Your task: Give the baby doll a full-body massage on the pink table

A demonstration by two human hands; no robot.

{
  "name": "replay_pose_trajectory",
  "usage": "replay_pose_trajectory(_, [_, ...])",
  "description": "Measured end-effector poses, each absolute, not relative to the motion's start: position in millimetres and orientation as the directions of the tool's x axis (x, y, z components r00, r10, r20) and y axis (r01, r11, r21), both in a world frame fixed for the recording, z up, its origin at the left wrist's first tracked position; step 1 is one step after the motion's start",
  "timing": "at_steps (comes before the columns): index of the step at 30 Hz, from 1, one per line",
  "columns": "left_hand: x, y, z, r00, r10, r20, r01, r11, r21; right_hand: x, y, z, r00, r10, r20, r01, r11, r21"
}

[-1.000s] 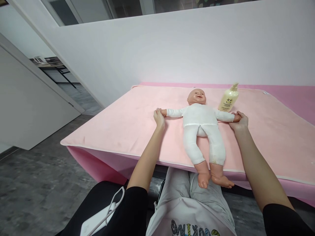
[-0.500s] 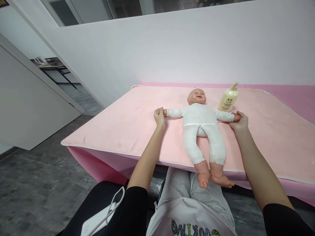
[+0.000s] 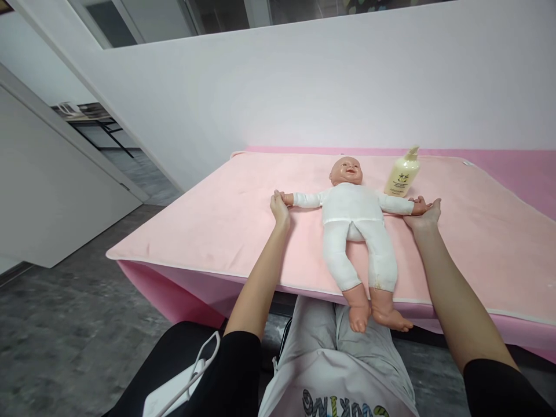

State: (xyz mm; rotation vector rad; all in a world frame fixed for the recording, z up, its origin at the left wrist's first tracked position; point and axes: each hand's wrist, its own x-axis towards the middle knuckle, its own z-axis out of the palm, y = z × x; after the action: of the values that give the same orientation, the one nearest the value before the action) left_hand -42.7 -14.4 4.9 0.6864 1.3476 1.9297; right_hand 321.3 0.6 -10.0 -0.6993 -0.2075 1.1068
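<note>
A white wall (image 3: 304,87) rises behind everything, and a mottled grey floor (image 3: 56,324) spreads out at the lower left. Against the wall is a pink-draped bench (image 3: 508,176), and across most of it lies a pale pink mat (image 3: 186,226), its near edge hanging slightly over the front. A pale door (image 3: 56,174) stands ajar at the left. The person sits at the bench, with light grey trousers (image 3: 310,321) showing beneath its edge. The doll (image 3: 354,202), in white cloth, lies face up on the mat, head towards the wall, arms stretched out sideways, bare feet projecting past the near edge above the lap. Just beyond its arm on the right of the view stands a pale yellow pump bottle (image 3: 400,178); its small print is unreadable. A white device (image 3: 174,388) with a looped cord lies at the lower left. The right hand (image 3: 424,217) is palm up under the doll's hand on that side, its fingers extended and unclenched. The left hand (image 3: 280,209) touches the doll's other hand; how tightly its fingers close there cannot be told.
</note>
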Motion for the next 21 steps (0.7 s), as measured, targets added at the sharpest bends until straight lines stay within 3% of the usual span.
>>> replay_pose_trajectory(4, [-43.2, -14.8, 3.5, -0.606, 0.793, 0.061, -0.219, -0.24, 0.946, 317.2, -3.8, -2.3, 0.435, 0.848, -0.304, -0.798, 0.206, -0.567])
replay_pose_trajectory(9, [-43.3, -12.7, 2.7, -0.601, 0.796, 0.072, -0.221, -0.252, 0.942, 313.1, -7.2, 3.3, 0.48, 0.82, -0.313, -0.793, 0.253, -0.555])
replay_pose_trajectory(21, [-43.1, -13.5, 3.9, -0.6, 0.798, 0.056, -0.24, -0.247, 0.939, 310.9, -9.1, 7.5, 0.449, 0.812, -0.374, -0.802, 0.181, -0.569])
